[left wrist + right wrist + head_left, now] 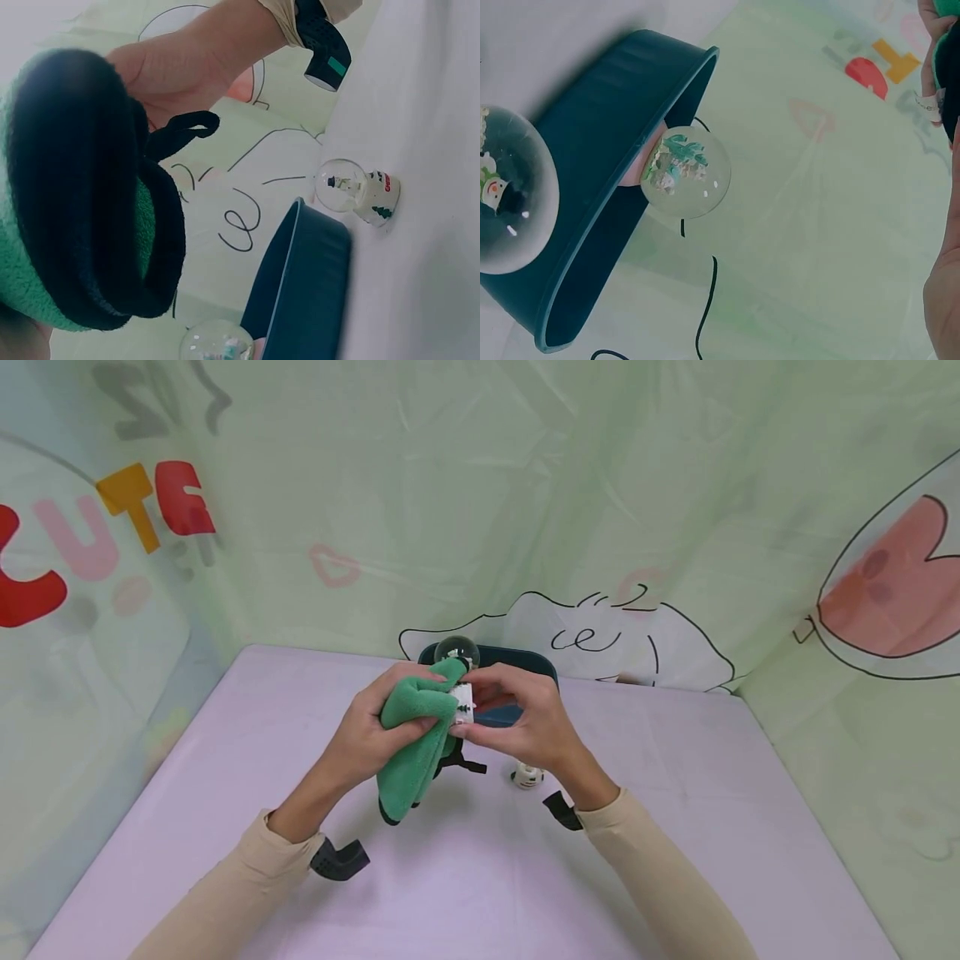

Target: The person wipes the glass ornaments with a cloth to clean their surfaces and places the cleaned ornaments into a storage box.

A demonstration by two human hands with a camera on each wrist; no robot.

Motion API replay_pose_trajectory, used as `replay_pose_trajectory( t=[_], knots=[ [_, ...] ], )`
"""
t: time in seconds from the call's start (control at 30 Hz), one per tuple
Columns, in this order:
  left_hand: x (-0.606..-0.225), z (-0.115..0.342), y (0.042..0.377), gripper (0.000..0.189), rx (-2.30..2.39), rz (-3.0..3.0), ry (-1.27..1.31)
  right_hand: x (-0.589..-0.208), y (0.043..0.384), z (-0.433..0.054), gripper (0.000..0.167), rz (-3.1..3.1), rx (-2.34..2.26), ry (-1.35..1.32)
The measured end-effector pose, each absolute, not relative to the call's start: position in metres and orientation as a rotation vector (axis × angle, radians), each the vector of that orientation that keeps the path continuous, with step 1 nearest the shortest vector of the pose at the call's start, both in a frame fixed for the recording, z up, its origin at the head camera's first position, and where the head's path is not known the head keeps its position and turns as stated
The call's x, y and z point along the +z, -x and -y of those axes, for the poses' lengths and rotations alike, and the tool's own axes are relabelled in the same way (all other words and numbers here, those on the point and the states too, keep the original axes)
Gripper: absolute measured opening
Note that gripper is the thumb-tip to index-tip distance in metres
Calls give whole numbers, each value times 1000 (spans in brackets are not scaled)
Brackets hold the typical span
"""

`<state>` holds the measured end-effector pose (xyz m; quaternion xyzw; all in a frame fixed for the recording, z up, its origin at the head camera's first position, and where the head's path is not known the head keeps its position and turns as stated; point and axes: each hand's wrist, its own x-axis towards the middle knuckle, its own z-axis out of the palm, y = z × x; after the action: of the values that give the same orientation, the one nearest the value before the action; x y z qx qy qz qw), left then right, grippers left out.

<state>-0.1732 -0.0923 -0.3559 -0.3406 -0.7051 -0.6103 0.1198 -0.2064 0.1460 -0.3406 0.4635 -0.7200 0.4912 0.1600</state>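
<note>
My left hand point(367, 722) grips a green plush cloth point(412, 752) with black edging, bunched above the table. Between thumb and fingers, my right hand point(534, 710) pinches the white base point(464, 703) of a snow globe, marked with a small dark tree. The cloth covers the rest of this globe. In the left wrist view, the cloth's folded black edge point(75, 187) fills the left side, with a black loop hanging from it. At the right edge of the right wrist view, a little of the white base shows beside the cloth.
Behind the hands stands a dark teal bin point(525, 657). A pink-based snow globe point(686, 172) leans out over its rim. Another snow globe point(343, 184), with a white base and a snowman inside, stands on the table in front of the bin. Printed curtains point(465, 510) enclose the table.
</note>
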Motion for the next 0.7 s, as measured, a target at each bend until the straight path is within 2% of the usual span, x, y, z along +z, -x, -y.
replay_pose_trajectory(
  t=[0.4,0.7],
  knots=[
    [-357,92,175,38,-1772,2033,1016,-341,210,-146,48,2030,1354,-1394],
    [-357,94,175,34,-1811,2053,953,-341,211,-142,43,1908,1198,-1506]
  ],
)
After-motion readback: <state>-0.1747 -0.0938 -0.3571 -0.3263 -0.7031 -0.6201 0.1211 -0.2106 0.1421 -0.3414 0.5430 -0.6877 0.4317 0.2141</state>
